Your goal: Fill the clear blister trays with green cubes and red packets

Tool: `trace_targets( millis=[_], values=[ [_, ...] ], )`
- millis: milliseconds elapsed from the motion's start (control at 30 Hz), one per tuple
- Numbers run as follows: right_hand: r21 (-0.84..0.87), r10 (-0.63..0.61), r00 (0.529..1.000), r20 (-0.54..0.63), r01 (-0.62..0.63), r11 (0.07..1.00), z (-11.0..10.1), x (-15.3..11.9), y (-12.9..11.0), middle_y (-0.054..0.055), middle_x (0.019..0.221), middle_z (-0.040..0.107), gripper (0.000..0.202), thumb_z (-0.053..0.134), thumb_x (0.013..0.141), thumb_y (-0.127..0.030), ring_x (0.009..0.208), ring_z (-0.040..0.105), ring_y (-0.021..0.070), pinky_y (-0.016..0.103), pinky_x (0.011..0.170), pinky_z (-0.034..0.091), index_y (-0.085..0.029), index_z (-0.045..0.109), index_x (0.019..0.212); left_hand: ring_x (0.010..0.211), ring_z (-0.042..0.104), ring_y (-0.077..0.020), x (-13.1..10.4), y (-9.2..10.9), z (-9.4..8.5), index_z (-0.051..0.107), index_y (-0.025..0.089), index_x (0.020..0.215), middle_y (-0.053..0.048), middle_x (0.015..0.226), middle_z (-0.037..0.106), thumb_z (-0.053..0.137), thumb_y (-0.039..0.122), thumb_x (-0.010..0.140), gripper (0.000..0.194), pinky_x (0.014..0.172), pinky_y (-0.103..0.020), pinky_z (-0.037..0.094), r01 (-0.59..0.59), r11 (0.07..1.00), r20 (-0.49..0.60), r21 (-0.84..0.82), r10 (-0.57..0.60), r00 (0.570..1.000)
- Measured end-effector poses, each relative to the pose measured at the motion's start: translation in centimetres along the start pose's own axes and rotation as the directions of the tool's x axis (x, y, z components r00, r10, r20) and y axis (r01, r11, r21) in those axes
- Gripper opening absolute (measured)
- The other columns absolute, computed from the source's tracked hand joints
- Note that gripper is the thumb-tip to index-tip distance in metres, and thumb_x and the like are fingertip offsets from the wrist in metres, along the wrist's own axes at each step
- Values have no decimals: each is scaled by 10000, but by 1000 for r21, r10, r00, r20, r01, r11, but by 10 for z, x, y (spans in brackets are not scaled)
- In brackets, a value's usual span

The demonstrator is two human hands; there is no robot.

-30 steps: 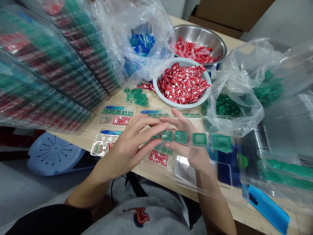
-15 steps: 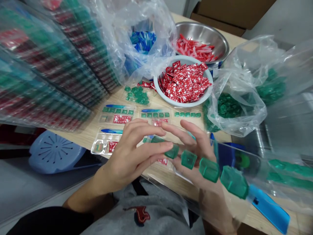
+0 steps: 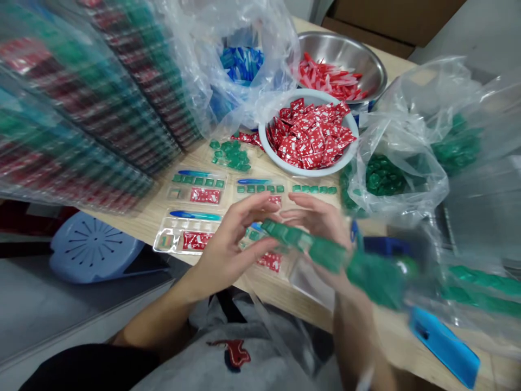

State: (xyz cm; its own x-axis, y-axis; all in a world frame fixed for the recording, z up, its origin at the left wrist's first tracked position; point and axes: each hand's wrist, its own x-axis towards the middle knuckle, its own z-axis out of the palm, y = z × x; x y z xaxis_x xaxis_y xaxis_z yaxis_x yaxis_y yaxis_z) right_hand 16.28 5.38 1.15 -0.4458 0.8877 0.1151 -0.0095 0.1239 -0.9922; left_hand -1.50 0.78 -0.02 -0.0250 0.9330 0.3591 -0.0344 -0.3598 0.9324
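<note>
A clear plastic strip with a row of green pieces (image 3: 328,252) hangs slantwise in front of my right hand, blurred by motion. My left hand (image 3: 234,244) is at its upper left end, fingers curved and thumb apart, close to the first green pieces. Behind the strip, my right hand (image 3: 321,222) has its fingers bent to the left; the strip partly hides it, and its grip cannot be made out. Under and behind the hands lie clear trays (image 3: 163,241) with blue sticks, green pieces and red packets (image 3: 205,195).
A bowl of red packets (image 3: 271,155), a steel bowl (image 3: 376,62) and a bag of green pieces (image 3: 427,187) stand behind. Stacked filled trays (image 3: 81,108) rise at left. Loose green pieces (image 3: 232,156) lie mid-table. A blue object (image 3: 445,347) lies at right.
The strip of green pieces has swung and blurred, its pieces now overlapping in view. My left thumb and fingers have spread apart. My right fingers have bent inward. The view has shifted slightly.
</note>
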Motion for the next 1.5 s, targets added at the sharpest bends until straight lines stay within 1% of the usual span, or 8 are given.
trace_targets(
  millis=[133,233,400,600,700,900,1167,1500],
  values=[
    [-25,47,999,0,-47,999,-4,13,16,12,967,679,222,750,790,-289,946,645,181,375,885,530,-254,582,931,1098,669,-218,-2,-11,-3,648,289,1212,-29,1204,701,659,334,893,322,964,-377,554,373,923,71,-100,-367,928],
    [146,150,987,56,-156,977,-1,18,20,-2,876,722,244,742,804,-335,813,691,144,305,754,563,-241,531,882,1180,632,-258,-4,-11,-13,712,224,1121,-64,1188,719,626,451,896,331,1091,-458,456,484,875,16,3,-484,875],
    [195,176,982,73,-187,963,4,29,14,-28,752,755,244,747,806,-307,597,676,105,245,597,566,-232,519,850,1131,667,-232,-5,-15,-36,738,249,1074,-72,1195,718,615,479,905,310,1060,-436,491,347,931,-118,-114,-359,926],
    [127,135,984,119,-150,980,10,39,12,-13,748,757,189,721,820,-247,613,695,119,241,576,559,-226,542,879,804,733,-185,0,-14,-61,695,201,1058,-74,963,766,657,598,827,461,746,-327,608,220,857,-285,-465,-380,880],
    [58,124,978,169,-135,989,13,42,13,-14,742,746,169,710,824,-231,658,708,129,242,601,555,-223,574,926,649,690,-139,1,-10,-74,671,232,1115,-27,846,753,759,553,751,493,596,-254,563,182,905,-327,-384,-318,890],
    [-113,68,981,181,-48,992,29,57,14,-18,746,736,190,696,834,-242,716,709,134,278,694,559,-220,655,1018,598,629,-112,-15,-3,-98,722,179,908,2,698,693,786,336,766,221,610,-255,535,253,958,-406,-132,-285,868],
    [56,148,955,258,-168,984,59,75,19,10,944,752,251,709,846,-360,830,735,138,296,753,623,-247,635,1058,537,617,-89,-39,1,-121,626,212,820,37,680,681,839,350,714,275,532,-207,514,174,966,-631,-191,-256,732],
    [-15,99,971,219,-98,995,54,67,13,6,880,750,217,685,869,-253,669,706,128,288,678,620,-277,692,1085,612,663,-118,-58,23,-116,617,300,1189,23,784,713,701,253,858,345,604,-249,571,114,986,-431,-122,-156,889]
  ],
)
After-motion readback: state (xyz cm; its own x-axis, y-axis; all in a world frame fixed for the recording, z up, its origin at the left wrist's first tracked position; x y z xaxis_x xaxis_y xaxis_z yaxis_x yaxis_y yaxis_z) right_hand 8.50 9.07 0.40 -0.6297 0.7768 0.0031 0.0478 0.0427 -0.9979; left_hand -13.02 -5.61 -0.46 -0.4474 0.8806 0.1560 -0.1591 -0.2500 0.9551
